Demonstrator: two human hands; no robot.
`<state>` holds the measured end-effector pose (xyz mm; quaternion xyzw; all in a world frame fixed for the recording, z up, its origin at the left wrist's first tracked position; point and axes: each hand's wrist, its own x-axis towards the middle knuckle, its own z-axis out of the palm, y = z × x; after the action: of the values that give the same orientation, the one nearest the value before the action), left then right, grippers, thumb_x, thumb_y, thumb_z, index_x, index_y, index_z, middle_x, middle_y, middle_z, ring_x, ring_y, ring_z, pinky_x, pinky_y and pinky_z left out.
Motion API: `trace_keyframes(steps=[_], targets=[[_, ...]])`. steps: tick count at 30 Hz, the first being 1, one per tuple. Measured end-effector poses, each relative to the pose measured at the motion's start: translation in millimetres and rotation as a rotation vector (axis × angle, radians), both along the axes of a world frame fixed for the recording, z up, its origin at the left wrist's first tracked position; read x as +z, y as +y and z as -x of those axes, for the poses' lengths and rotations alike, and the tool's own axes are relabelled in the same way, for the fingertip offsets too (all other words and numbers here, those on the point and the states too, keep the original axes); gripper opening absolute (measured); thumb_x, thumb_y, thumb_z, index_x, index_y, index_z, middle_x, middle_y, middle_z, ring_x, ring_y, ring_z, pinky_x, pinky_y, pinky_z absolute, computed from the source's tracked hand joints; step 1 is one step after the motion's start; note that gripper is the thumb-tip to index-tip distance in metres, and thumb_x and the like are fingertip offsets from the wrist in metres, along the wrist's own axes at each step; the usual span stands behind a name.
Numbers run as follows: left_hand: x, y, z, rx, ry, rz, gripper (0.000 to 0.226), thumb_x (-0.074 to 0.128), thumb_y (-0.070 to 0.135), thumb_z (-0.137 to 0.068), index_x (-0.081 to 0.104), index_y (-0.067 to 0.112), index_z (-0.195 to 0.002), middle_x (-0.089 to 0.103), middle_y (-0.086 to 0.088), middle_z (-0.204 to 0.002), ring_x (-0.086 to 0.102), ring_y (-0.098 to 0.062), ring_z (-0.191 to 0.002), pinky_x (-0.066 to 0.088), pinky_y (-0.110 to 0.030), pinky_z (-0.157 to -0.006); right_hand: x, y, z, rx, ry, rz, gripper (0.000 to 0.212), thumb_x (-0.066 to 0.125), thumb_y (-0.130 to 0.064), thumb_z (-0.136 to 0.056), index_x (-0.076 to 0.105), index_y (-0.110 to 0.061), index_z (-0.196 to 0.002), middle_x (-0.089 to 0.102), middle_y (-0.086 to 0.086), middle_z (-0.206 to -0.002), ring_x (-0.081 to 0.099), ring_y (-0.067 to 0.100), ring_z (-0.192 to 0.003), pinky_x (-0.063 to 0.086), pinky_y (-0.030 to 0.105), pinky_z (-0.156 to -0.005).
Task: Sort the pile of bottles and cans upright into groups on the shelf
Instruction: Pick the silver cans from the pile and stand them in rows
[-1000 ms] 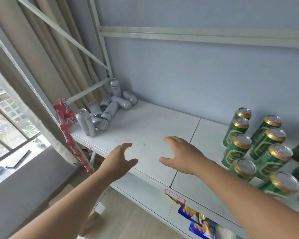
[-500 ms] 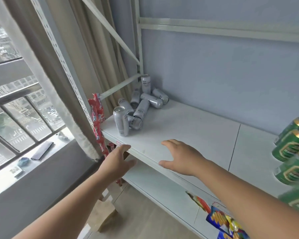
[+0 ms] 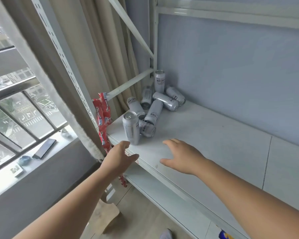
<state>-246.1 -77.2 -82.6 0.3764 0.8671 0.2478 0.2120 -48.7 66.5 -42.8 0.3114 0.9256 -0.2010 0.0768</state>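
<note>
- Head view: your left hand (image 3: pixel 118 159) hovered at the shelf's (image 3: pixel 214 135) front edge, fingers loose, empty.
- Your right hand (image 3: pixel 181 157) hung open above the shelf.
- Silver cans (image 3: pixel 154 109) lay heaped at its left end, seemingly two upright.

Left hand (image 3: pixel 118 160) and right hand (image 3: pixel 180 156) outstretched, fingers relaxed.

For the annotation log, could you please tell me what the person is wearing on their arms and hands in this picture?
Both arms are bare as far as the frame shows: no sleeve reaches the left forearm or the right forearm. The left hand and right hand carry no gloves, and no watch, bracelet or ring is visible.
</note>
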Motion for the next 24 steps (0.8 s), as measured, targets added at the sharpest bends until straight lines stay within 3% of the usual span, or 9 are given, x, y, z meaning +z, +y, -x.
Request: trace_keyframes(steps=[7,10,16,20,24], targets=[[-8.2,35.5,39.6,0.143,-0.015,-0.043,0.089,0.080,0.053,-0.079,0.041,0.013,-0.148,0.052,-0.006,-0.148,0.053,-0.021,-0.133,0.047,-0.043,-0.107,-17.9,51.7,53.2,-0.032,0.016,0.100,0.074,0.060,-0.054,-0.093,0.034,-0.020,-0.153,0.038,-0.002,-0.158,0.038,0.019,-0.144,0.039,0.037,-0.111],[-10.1,46.4,45.3,0.181,-0.017,-0.110,0.096,0.082,0.056,-0.075,0.039,0.013,-0.149,0.049,-0.007,-0.149,0.052,-0.020,-0.133,0.047,-0.040,-0.107,-34.1,68.6,65.3,-0.132,0.023,0.179,0.077,0.063,-0.056,-0.091,0.036,-0.019,-0.152,0.040,0.001,-0.158,0.043,0.021,-0.141,0.040,0.035,-0.110],[-7.4,66.1,64.5,0.174,-0.003,-0.216,0.102,0.083,0.060,-0.070,0.037,0.017,-0.150,0.046,-0.004,-0.149,0.050,-0.017,-0.132,0.045,-0.040,-0.109,-64.8,83.6,88.1,-0.349,0.077,0.380,0.081,0.070,-0.057,-0.085,0.043,-0.014,-0.149,0.049,0.003,-0.150,0.056,0.023,-0.126,0.048,0.031,-0.095],[-6.1,74.5,73.5,0.131,-0.022,-0.233,0.097,0.084,0.060,-0.070,0.038,0.021,-0.147,0.048,0.001,-0.146,0.051,-0.013,-0.129,0.045,-0.034,-0.104,-77.3,82.9,108.3,-0.509,0.152,0.501,0.072,0.075,-0.054,-0.081,0.050,-0.015,-0.137,0.058,0.002,-0.130,0.065,0.023,-0.104,0.055,0.039,-0.087],[-9.4,78.1,81.0,0.072,-0.057,-0.228,0.086,0.084,0.059,-0.068,0.045,0.028,-0.137,0.054,0.009,-0.132,0.053,-0.010,-0.119,0.046,-0.031,-0.096,-95.0,82.7,124.6,-0.611,0.194,0.565,0.079,0.079,-0.049,-0.080,0.045,-0.015,-0.143,0.055,-0.001,-0.123,0.061,0.020,-0.106,0.050,0.029,-0.084]])
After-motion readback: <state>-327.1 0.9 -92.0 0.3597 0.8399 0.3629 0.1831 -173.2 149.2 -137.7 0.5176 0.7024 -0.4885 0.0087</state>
